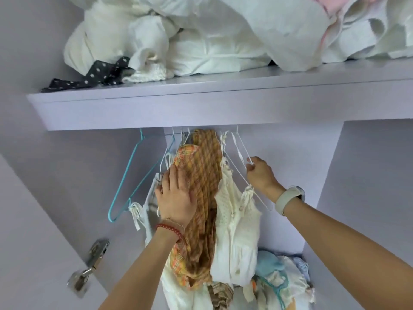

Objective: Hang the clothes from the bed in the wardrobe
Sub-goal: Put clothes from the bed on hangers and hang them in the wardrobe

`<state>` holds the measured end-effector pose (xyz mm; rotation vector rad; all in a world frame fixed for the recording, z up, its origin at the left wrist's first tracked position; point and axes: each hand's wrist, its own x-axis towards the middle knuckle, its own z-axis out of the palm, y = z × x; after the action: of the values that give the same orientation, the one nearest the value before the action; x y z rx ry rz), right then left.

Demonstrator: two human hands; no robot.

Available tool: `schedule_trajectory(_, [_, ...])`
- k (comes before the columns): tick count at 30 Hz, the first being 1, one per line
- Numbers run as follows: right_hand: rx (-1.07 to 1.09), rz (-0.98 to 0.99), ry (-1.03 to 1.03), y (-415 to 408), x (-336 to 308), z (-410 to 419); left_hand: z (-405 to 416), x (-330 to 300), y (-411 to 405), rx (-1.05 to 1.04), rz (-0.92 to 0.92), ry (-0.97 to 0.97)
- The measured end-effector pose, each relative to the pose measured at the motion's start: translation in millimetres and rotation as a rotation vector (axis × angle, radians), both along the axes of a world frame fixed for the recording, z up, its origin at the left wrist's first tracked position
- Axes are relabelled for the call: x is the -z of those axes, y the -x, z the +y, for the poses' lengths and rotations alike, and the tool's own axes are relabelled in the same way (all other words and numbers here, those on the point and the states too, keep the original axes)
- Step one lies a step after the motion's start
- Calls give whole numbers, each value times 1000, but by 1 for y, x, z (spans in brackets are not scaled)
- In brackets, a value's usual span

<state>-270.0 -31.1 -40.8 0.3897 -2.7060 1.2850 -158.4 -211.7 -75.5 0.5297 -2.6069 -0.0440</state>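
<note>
**Wardrobe rail: left hand pressing clothes aside, right hand on white hanger**

Left edge: wardrobe door (33,220) swung open, metal hinge (89,265) low on its inner face. Next to it an empty teal hanger (125,182) hangs tilted from under the shelf; bare back wall behind it, so there's free room on that side of the rail.

Centre: left hand (175,195) flat, fingers straight and together, palm pressed against the orange plaid garment (204,186), gripping nothing. Red bead bracelet (169,229) on that wrist. Plaid piece is packed tight between a white strappy garment (143,211) on its left and a cream dress (237,220) on its right, all hanging from hooks bunched under the shelf front.

Right: right hand (260,173) has fingers curled, pinching the wire of the white hanger (241,153) that carries the cream dress. Pale wristband (288,199) on that wrist. Beyond the hand, bare wall up to the vertical partition (321,175).

Above: shelf (201,108) front edge overhangs the rail, loaded with white bedding (201,41).

Bottom right: loose pile of clothes (279,276) on the wardrobe floor.
</note>
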Motion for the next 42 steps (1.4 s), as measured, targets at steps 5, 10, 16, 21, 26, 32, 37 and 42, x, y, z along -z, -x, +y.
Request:
schedule_trajectory(5, [119, 64, 234, 0, 1, -5, -4, 4, 2, 32, 0, -4])
schedule_trajectory(10, [125, 253, 356, -19, 2, 28, -4, 6, -2, 90, 54, -26])
schedule_trajectory(16, [203, 184, 273, -67, 64, 89, 32, 18, -18, 335, 230, 54])
schedule_trajectory(21, [384, 160, 44, -131, 100, 157, 91, 34, -19, 667, 151, -122])
schedule_trajectory(26, [492, 251, -200, -209, 97, 220, 155, 39, -10, 881, -4, -184])
schedule_trajectory(32, [687, 397, -355, -301, 81, 272, 217, 38, -31, 1251, 66, -219])
schedule_trajectory(37, [952, 458, -385, -384, 94, 288, 251, 43, -81, 1469, 191, -191])
schedule_trajectory(42, [1152, 510, -462, -453, 91, 307, 289, 34, -136, 1585, 165, -285])
